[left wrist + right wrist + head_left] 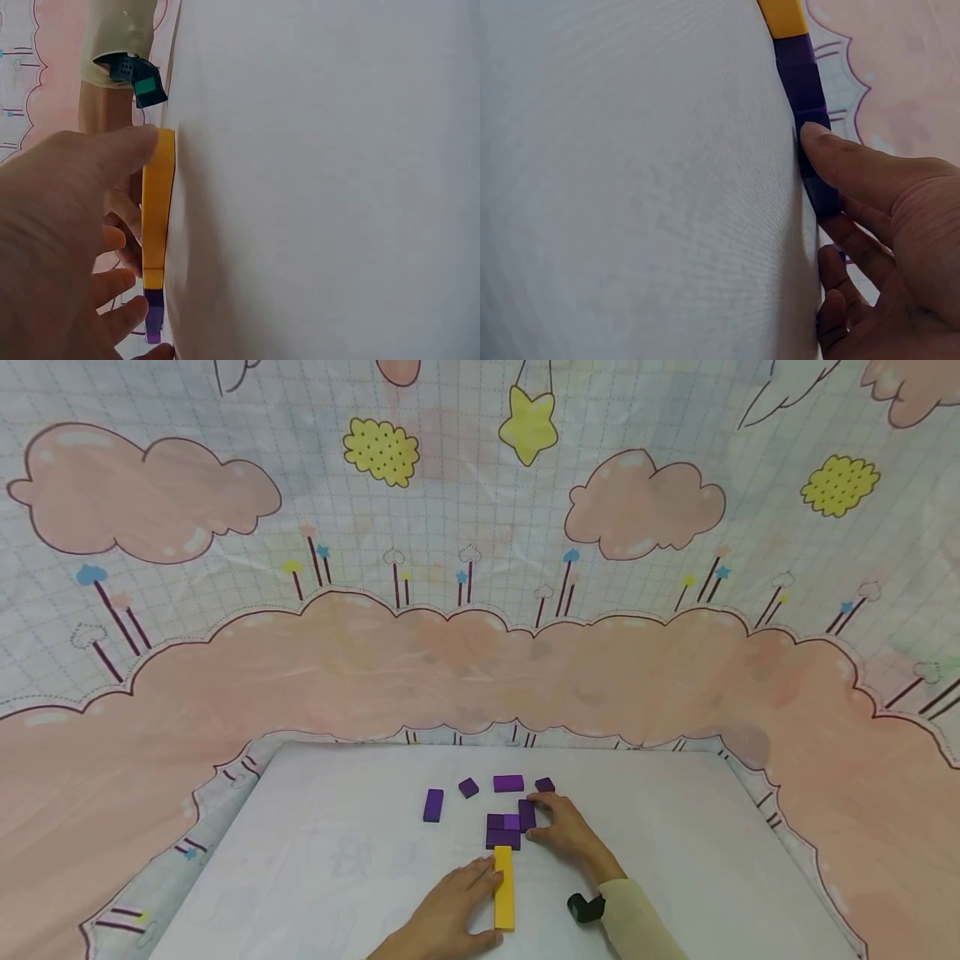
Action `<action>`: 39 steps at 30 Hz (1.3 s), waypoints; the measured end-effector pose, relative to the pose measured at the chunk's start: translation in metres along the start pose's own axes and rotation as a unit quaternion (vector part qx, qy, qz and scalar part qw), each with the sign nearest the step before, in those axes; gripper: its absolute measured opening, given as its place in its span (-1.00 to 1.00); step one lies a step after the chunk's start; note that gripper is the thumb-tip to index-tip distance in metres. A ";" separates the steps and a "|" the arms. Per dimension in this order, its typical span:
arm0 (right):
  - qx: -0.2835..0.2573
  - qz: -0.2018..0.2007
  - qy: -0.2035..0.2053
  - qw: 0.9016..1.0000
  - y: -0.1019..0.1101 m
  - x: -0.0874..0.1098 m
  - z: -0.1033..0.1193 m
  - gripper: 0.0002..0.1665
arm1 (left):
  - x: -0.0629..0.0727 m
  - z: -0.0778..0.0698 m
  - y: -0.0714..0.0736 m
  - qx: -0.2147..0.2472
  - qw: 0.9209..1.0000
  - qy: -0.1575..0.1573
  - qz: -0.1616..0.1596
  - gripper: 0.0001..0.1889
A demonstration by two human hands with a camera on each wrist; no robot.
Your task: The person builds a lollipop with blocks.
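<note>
A long yellow block (504,893) lies lengthwise on the white table, its far end against a cluster of purple blocks (502,839). My left hand (450,902) rests along its left side, thumb at the near end and fingertips by the far half. In the left wrist view the thumb touches the end of the yellow block (158,202). My right hand (566,831) pinches a purple rectangular block (527,816) at the cluster's right side, with thumb and finger on its two short ends. The right wrist view shows the thumb on that purple block (821,184).
Beyond the cluster lie a purple rectangle (508,783), a small purple square (468,787) and another purple piece (545,785) near my right fingers. One more purple rectangle (433,805) lies to the left. A dark wrist device (585,908) sits at the right sleeve.
</note>
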State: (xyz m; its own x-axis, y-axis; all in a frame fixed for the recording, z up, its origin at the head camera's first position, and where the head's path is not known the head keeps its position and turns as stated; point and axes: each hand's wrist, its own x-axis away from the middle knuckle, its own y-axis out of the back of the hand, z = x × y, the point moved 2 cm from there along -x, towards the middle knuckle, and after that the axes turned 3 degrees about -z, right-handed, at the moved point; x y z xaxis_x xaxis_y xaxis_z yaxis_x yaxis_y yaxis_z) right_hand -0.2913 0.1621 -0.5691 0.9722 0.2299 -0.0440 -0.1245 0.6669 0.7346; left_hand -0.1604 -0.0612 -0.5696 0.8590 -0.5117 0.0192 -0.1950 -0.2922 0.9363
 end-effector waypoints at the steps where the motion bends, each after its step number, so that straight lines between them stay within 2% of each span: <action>1: 0.001 -0.002 0.006 1.000 0.000 0.000 -0.001 -0.30 | 0.003 0.001 0.001 -0.001 1.000 0.002 -0.005 -0.20; 6: -0.004 -0.001 0.006 1.000 -0.002 -0.001 -0.003 -0.29 | 0.014 0.006 0.010 -0.002 0.999 0.031 -0.045 -0.29; 11: -0.008 0.003 -0.002 1.000 -0.002 -0.002 -0.004 -0.29 | 0.023 0.014 0.023 0.013 0.993 0.053 -0.101 -0.36; 18: -0.013 0.003 0.000 1.000 -0.001 -0.002 -0.005 -0.29 | 0.029 0.030 0.038 0.023 0.976 0.050 -0.209 -0.45; 22: -0.015 0.004 -0.006 1.000 -0.002 0.000 -0.005 -0.29 | 0.030 0.040 0.045 0.039 0.964 0.063 -0.254 -0.46; 30: -0.018 0.007 -0.005 1.000 -0.001 0.003 -0.002 -0.29 | 0.029 0.065 0.054 0.081 0.946 0.095 -0.298 -0.46; 34: -0.017 0.007 -0.002 1.000 -0.001 0.001 -0.003 -0.30 | 0.021 0.077 0.060 0.097 0.945 0.098 -0.297 -0.47; 39: -0.011 0.008 -0.003 1.000 -0.003 -0.001 -0.004 -0.29 | 0.011 0.089 0.067 0.116 0.941 0.085 -0.305 -0.46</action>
State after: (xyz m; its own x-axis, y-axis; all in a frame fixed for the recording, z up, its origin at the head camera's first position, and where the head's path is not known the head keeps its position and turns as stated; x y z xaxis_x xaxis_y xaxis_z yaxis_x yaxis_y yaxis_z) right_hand -0.2929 0.1631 -0.5740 0.9715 0.2354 -0.0282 -0.1437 0.6794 0.7196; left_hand -0.2063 -0.1582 -0.5375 0.9041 -0.0608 -0.4229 0.2777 -0.6687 0.6897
